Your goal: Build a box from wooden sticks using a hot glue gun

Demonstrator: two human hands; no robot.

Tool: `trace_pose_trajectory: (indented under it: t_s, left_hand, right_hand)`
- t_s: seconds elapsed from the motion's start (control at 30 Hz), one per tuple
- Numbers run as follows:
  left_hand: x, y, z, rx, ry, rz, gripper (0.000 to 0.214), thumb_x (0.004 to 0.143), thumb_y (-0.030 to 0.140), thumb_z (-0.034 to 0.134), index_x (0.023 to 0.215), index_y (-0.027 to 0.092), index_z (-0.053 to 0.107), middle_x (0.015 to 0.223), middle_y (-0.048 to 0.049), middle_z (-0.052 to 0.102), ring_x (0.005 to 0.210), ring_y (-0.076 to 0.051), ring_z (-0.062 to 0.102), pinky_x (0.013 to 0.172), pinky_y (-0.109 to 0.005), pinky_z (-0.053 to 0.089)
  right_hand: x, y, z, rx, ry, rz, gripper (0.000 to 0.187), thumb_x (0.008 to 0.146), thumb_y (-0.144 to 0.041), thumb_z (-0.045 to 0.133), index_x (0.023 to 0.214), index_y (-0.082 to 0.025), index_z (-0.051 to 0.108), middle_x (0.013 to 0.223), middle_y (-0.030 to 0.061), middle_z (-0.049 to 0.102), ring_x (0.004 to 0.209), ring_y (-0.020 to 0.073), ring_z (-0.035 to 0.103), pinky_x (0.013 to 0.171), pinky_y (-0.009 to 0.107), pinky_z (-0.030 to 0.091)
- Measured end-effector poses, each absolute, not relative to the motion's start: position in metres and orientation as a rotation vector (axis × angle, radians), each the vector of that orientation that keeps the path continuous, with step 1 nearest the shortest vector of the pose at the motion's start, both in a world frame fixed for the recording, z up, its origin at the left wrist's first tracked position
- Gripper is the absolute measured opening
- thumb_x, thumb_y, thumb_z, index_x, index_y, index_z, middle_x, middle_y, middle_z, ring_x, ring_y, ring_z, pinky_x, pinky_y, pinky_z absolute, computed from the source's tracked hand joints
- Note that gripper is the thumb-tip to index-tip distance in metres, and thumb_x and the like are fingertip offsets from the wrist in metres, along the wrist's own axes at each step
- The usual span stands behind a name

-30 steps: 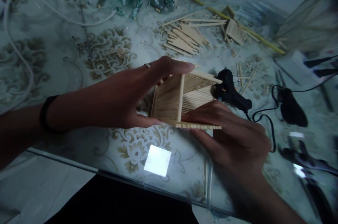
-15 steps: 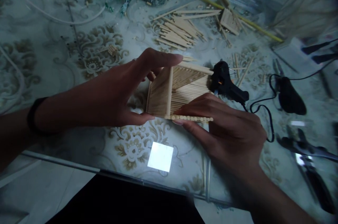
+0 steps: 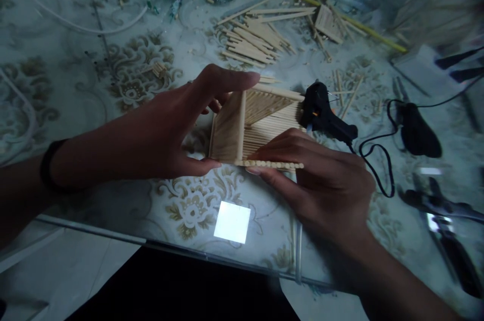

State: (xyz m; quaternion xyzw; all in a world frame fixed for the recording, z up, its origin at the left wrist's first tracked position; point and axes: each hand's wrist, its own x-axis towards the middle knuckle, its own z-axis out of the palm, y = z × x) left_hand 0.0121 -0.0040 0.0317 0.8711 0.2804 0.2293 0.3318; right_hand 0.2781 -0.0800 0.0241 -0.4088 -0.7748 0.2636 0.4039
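Note:
Both hands grip a small box-like structure (image 3: 228, 132) built from thin round wooden sticks laid side by side. My left hand (image 3: 177, 127) spans its left wall, with the index finger along the top edge and the thumb at the lower corner. My right hand (image 3: 325, 175) pinches the near wall of sticks, whose round ends (image 3: 278, 165) show in a row; thumb below, fingers inside. Through the open side, slatted inner faces are visible. A black glue gun (image 3: 325, 114) lies just beyond the right hand, its nozzle end close to the structure.
Loose wooden sticks (image 3: 257, 41) lie in a pile at the back, beside a small stick panel (image 3: 328, 23). Pliers (image 3: 446, 205) and another black-handled tool (image 3: 419, 129) are at the right. A cable (image 3: 385, 159) loops there. The glass table's edge (image 3: 181, 253) runs along the front.
The view has shifted slightly, so the hands and structure appear a little higher. Both hands keep the same grip on the structure.

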Motion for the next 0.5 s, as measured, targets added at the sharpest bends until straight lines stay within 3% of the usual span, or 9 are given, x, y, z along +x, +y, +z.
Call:
trace_pose_trajectory:
  t_s: [0.23, 0.4, 0.5]
  left_hand:
    - [0.0120, 0.0003, 0.0233, 2.375, 0.628, 0.706, 0.078, 0.100, 0.044, 0.069, 0.166, 0.020, 0.034, 0.162, -0.0063, 0.053, 0.140, -0.029, 0.069, 0.115, -0.047, 0.061]
    - [0.0124, -0.0025, 0.0259, 2.451, 0.645, 0.763, 0.076, 0.099, 0.042, 0.074, 0.162, 0.016, 0.040, 0.155, -0.0127, 0.063, 0.128, -0.026, 0.076, 0.110, -0.041, 0.064]
    - [0.0108, -0.0042, 0.0261, 2.473, 0.655, 0.789, 0.079, 0.097, 0.042, 0.079, 0.162, 0.021, 0.038, 0.153, -0.0135, 0.067, 0.128, -0.025, 0.076, 0.108, -0.040, 0.066]
  right_hand:
    - [0.2773, -0.0786, 0.0240, -1.040, -1.981, 0.626, 0.014, 0.095, -0.009, 0.083, 0.100, -0.021, 0.080, 0.091, 0.0045, 0.080, 0.082, 0.0206, 0.074, 0.077, 0.038, 0.059]
    - [0.2778, -0.0772, 0.0224, -1.019, -2.007, 0.633, 0.011, 0.097, -0.011, 0.082, 0.101, -0.022, 0.080, 0.090, 0.0047, 0.081, 0.081, 0.0211, 0.075, 0.074, 0.037, 0.061]
    - [0.2768, -0.0769, 0.0211, -1.004, -2.006, 0.605, 0.013, 0.096, -0.010, 0.082, 0.101, -0.021, 0.079, 0.089, 0.0035, 0.080, 0.081, 0.0195, 0.075, 0.074, 0.034, 0.061]
